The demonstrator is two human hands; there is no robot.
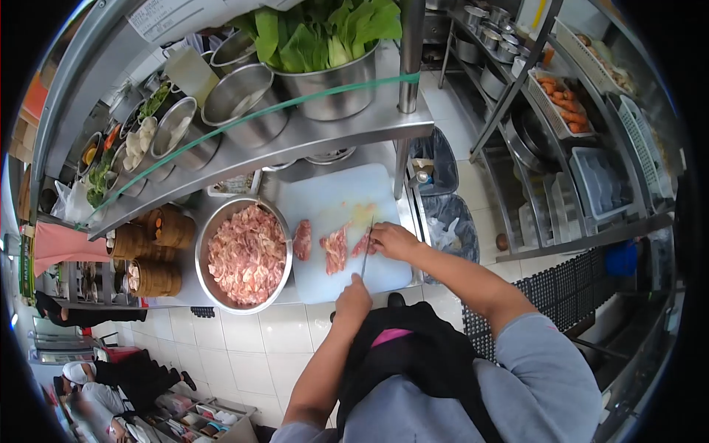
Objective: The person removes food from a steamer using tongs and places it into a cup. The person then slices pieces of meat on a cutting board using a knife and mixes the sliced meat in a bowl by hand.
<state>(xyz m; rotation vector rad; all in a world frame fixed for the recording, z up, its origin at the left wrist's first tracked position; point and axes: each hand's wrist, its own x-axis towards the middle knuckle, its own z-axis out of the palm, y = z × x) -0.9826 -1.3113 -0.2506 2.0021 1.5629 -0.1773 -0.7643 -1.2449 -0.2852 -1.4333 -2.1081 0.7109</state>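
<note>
A knife (367,251) is in my left hand (353,299), its fingers wrapped round the handle and its blade pointing away from me. Beyond it, to the right, my right hand (395,240) has bent fingers on a piece of raw meat (362,245), right beside the blade. The white cutting board (317,199) lies under both. A larger meat piece (335,249) rests left of the knife, and another piece (302,240) is near the board's left edge. Pale yellowish scraps (362,213) lie past the blade tip.
Left of the board stands a steel bowl (204,277) full of cut meat. Bamboo steamers (159,278) are farther left. A steel shelf (295,144) with pots and greens overhangs the far side. Lined bins (450,229) stand at the right. People (111,384) are at lower left.
</note>
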